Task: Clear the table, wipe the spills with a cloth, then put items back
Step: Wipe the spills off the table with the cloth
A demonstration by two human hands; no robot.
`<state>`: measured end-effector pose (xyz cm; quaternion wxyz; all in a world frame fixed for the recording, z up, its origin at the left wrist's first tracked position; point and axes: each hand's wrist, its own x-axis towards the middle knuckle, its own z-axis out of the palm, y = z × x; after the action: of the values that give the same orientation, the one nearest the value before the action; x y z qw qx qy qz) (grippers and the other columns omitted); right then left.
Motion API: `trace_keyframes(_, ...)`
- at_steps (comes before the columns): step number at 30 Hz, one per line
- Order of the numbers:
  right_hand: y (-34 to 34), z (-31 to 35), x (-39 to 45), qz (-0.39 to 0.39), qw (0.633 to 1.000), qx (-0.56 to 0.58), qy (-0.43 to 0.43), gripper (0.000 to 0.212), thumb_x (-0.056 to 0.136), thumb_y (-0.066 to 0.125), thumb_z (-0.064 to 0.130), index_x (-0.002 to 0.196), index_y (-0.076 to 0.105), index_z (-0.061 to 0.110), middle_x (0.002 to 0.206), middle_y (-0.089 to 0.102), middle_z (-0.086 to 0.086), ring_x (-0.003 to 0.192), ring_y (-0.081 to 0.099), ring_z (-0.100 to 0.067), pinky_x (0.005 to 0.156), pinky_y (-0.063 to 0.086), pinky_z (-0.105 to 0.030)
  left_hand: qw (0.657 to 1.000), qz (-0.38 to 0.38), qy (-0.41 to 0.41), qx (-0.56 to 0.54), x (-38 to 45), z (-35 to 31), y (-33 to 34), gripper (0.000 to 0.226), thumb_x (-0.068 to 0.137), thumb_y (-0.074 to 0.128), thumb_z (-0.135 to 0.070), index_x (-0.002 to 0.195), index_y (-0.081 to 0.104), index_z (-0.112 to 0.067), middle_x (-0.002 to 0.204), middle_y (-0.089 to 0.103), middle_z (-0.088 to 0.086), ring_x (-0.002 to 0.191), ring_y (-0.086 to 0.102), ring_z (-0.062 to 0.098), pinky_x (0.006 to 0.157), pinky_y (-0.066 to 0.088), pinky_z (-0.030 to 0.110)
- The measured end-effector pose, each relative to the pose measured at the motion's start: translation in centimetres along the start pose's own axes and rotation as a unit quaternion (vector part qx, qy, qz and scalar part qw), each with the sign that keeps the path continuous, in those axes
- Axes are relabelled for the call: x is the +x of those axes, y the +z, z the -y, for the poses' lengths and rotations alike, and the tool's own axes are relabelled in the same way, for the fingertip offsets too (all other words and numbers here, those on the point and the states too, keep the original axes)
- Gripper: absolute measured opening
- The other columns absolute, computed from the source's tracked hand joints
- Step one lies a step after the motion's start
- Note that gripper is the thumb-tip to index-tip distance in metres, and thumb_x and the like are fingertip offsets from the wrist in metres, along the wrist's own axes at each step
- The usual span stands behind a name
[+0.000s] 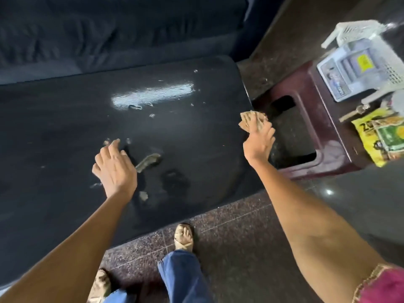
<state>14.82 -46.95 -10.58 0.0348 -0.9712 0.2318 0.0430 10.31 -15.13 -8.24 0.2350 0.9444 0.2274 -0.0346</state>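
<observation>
A glossy black table [65,132] fills the left and middle of the view, with wet spill marks [148,161] and small puddles on it. My left hand [113,167] hovers over or rests on the tabletop beside the spill, fingers loosely spread and empty. My right hand [259,142] is off the table's right edge and grips a crumpled tan cloth [251,121]. On a maroon plastic stool [306,136] to the right lie a white basket [376,60] with a packet inside, a yellow packet [380,138] and a key [354,113].
A dark sofa [98,36] runs along the far side of the table. The speckled stone floor [229,248] lies in front, where my feet in sandals [184,236] stand. A bright light reflection [153,95] streaks the tabletop.
</observation>
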Motion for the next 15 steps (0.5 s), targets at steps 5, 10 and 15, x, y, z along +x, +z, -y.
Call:
trace_keyframes(5, 1.0, -1.1, -3.3, -0.001, 0.989, 0.035, 0.142, 0.076, 0.083, 0.060, 0.010, 0.147, 0.023, 0.021, 0.132, 0.036, -0.025, 0.113, 0.038, -0.039, 0.093, 0.035, -0.048, 1.000, 0.007, 0.016, -0.012, -0.4, -1.0, 0.9, 0.038, 0.096, 0.036, -0.012, 0.133, 0.044, -0.011, 0.133, 0.047, 0.015, 0.124, 0.037, 0.035, 0.105, 0.024, 0.049)
trace_keyframes(10, 1.6, 3.9, -7.8, 0.001, 0.982, 0.028, 0.184, 0.074, 0.086, 0.052, 0.005, 0.149, 0.016, 0.021, 0.135, 0.031, -0.025, 0.113, 0.037, -0.037, 0.090, 0.034, -0.044, 1.000, 0.001, 0.006, -0.016, -0.2, 3.8, -1.3, 0.038, 0.096, 0.035, -0.012, 0.134, 0.044, -0.011, 0.134, 0.047, 0.014, 0.123, 0.038, 0.034, 0.105, 0.024, 0.048)
trace_keyframes(15, 2.3, 13.7, -14.1, 0.024, 0.989, 0.050, 0.135, 0.080, 0.082, 0.054, 0.004, 0.149, 0.015, 0.023, 0.140, 0.027, -0.025, 0.111, 0.037, -0.036, 0.089, 0.033, -0.043, 1.000, -0.014, -0.021, -0.007, 0.2, 12.4, -6.5, 0.039, 0.096, 0.035, -0.010, 0.134, 0.044, -0.010, 0.134, 0.047, 0.014, 0.124, 0.038, 0.034, 0.105, 0.024, 0.049)
